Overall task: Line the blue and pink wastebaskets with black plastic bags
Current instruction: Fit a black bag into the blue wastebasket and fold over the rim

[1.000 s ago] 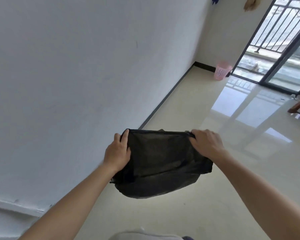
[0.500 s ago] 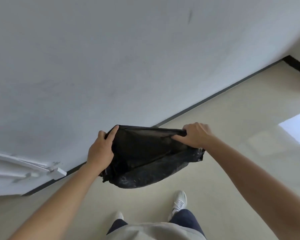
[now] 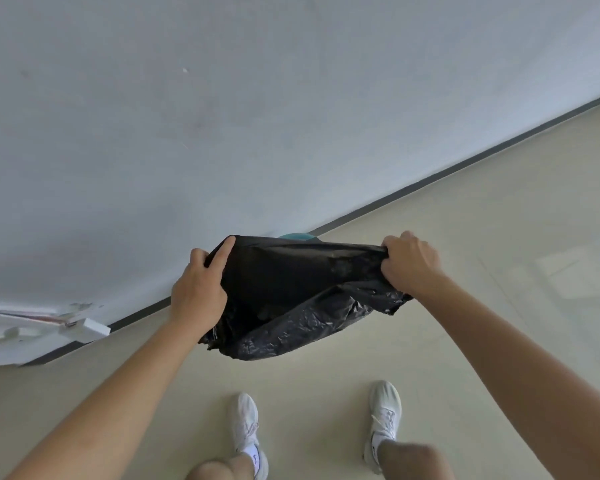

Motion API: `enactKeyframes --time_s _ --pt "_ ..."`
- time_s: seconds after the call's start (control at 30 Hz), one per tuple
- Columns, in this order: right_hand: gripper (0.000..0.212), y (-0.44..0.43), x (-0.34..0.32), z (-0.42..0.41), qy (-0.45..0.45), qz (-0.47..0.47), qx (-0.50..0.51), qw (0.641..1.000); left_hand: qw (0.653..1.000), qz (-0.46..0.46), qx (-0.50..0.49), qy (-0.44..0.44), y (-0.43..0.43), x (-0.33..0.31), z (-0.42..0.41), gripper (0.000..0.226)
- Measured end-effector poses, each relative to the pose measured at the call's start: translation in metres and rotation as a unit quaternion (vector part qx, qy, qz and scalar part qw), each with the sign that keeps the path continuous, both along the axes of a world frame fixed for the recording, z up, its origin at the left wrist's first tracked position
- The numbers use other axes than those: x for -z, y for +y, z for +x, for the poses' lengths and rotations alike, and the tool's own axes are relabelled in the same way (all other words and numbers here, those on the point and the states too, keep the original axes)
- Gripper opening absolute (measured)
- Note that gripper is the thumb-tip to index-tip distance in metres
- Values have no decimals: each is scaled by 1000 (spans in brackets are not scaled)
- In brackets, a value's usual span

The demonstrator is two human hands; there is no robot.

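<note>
Both hands gripped the black plastic bag [image 3: 291, 292] at its mouth, the left hand [image 3: 198, 292] and right hand [image 3: 409, 263] with fingers closed on opposite edges, probably to stretch it open over the blue wastebasket [image 3: 297, 236], whose rim peeked out behind it by the wall. Compared with half a second earlier, the view had tipped down, showing both shoes and that rim.

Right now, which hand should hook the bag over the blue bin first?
Probably right. The right hand grips the bag rim nearer the sliver of blue bin peeking behind the bag's top edge. The left hand holds the opposite end, farther off. Most of the bin is hidden.
</note>
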State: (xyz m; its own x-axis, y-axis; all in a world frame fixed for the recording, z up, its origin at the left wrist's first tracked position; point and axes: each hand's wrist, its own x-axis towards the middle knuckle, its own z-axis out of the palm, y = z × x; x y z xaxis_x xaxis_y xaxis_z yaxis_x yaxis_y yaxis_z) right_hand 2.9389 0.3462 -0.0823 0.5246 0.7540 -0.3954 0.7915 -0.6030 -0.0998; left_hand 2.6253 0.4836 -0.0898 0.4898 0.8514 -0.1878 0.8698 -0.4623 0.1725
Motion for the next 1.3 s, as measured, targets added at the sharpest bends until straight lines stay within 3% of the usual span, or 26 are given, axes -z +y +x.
enactKeyframes --time_s 0.13,0.27,0.47,0.53,0.63,0.73,0.8,0.93,1.0,1.1,1.17,1.23,1.3 --pt "40 19 74 -8 114 73 102 985 996 1 -31 -80 15 84 2 82" --pt "50 41 138 -19 169 150 102 969 975 -15 -48 -215 20 159 14 78" --pt "49 59 241 -24 197 201 77 956 921 -85 -92 -370 28 271 27 107" --pt "49 60 274 -21 192 216 81 954 924 -43 -94 -368 27 303 26 108" --pt "44 65 326 -20 192 193 56 961 953 42 -123 -273 26 353 19 114" --pt "36 75 372 -25 198 139 -3 970 952 -8 -125 -280 24 386 20 111" --pt "57 83 399 -33 212 97 -39 972 950 -41 -95 -294 24 401 28 102" --pt "103 103 437 -52 166 13 -109 980 938 -92 -84 -323 34 426 57 105" --pt "99 107 453 -61 134 -29 -129 982 916 -136 -111 -360 40 431 74 100" --pt "71 109 470 -65 -20 -56 -191 980 894 -127 -115 -415 43 430 90 79" --pt "74 109 467 -58 -113 2 -196 974 880 -61 -104 -459 46 423 93 57" --pt "102 107 459 -50 -186 130 -183 956 869 70 -73 -484 52 415 86 41" --pt "119 101 455 -43 -244 237 -217 915 886 195 -14 -421 60 420 73 36"
